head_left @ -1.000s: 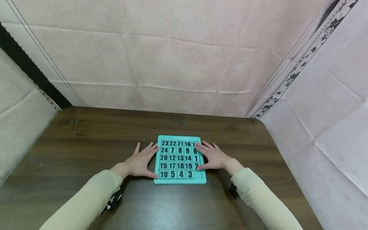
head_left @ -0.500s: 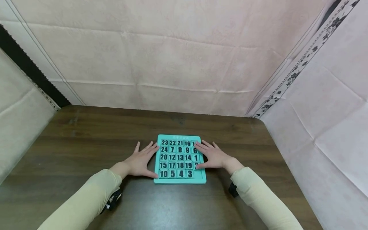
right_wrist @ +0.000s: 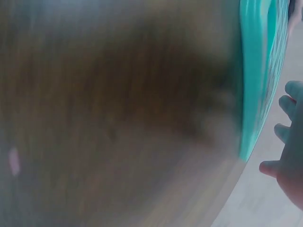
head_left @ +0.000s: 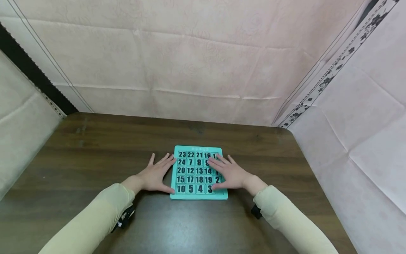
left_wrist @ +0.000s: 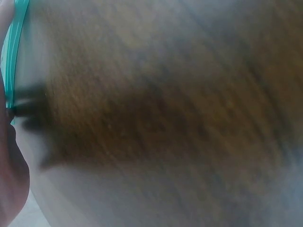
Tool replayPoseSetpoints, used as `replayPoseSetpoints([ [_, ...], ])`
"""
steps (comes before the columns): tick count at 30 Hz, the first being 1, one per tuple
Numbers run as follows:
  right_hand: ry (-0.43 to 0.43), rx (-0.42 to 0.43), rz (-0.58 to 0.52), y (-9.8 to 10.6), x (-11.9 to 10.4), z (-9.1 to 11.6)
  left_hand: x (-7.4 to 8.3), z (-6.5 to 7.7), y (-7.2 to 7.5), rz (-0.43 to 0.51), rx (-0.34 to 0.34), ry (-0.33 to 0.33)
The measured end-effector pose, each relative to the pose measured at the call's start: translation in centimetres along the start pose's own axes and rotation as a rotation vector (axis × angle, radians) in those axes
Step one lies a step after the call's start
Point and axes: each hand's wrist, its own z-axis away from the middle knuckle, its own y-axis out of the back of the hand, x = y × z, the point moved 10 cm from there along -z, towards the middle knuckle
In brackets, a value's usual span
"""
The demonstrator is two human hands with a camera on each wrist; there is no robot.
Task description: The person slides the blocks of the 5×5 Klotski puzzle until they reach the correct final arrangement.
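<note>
Pale, creased cloth sheets rise behind the worktop and along its left and right edges. The worktop is dark and wood-grained, with rounded far corners. A pale left sleeve and right sleeve reach over it from the near side. The turquoise number board lies flat toward the worktop's far edge, slightly closer to its right edge than its left. At the board's left side is the left hand, fingers spread and grasping nothing: fingertips touch the left rim, and the thumb rests by the near left corner. The right hand reaches over the board's right side, fingers extended and unclenched; whether they press on it I cannot tell. A black wrist device shows beneath each cuff. Smallest are the square number tiles, the right thumb partly covering the 3.
</note>
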Motion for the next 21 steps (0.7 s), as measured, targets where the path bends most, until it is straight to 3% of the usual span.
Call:
replayPoseSetpoints([
  [6,0.140,0.023,0.069,-0.2,-4.1,0.3,0.1,0.0,0.2,0.002,0.004,-0.007],
  [21,0.320,-0.027,0.199,-2.8,-10.0,0.3,-0.2,0.0,-0.1,-0.002,-0.014,-0.001],
])
